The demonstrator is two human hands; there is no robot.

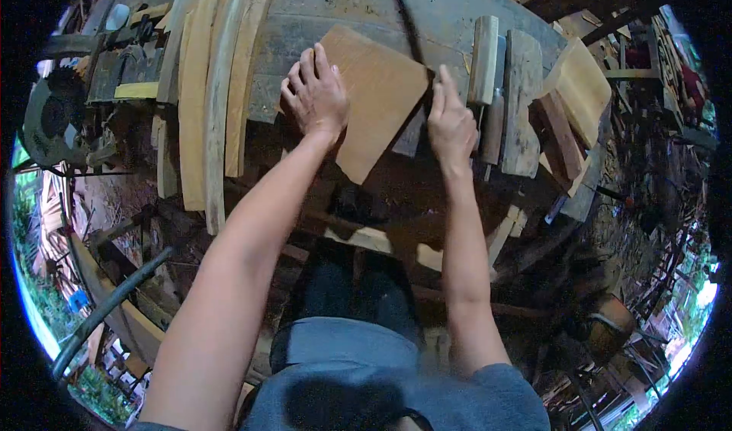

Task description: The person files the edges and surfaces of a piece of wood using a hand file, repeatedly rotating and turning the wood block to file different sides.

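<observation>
We have the left hand [314, 102] laid over the left side of a flat, angular wooden board [385, 88], its fingers bent and a little apart; we cannot tell whether its grip closes round the edge or only presses down. The right hand [453, 122] is just beside the board's right corner, its grip narrow and closed on a long, dark blade [409, 27], with one finger stretched forward. The blade points to the far side and leans left, its near part right by the board's edge; it is blurred, and its handle is hidden from us. The board lies in the middle of the bench [305, 12], its near corner jutting past the near edge. To the left we see several long planks [217, 88] side by side, running near to far, and beyond them a short yellow strip [139, 91]. To the right of our right hand are a pale wooden block [484, 61], a round wooden handle [494, 130] and a weathered grey piece [523, 103]; farther right, a curved pale slab [581, 88] stands beside a reddish-brown block [560, 135].
</observation>
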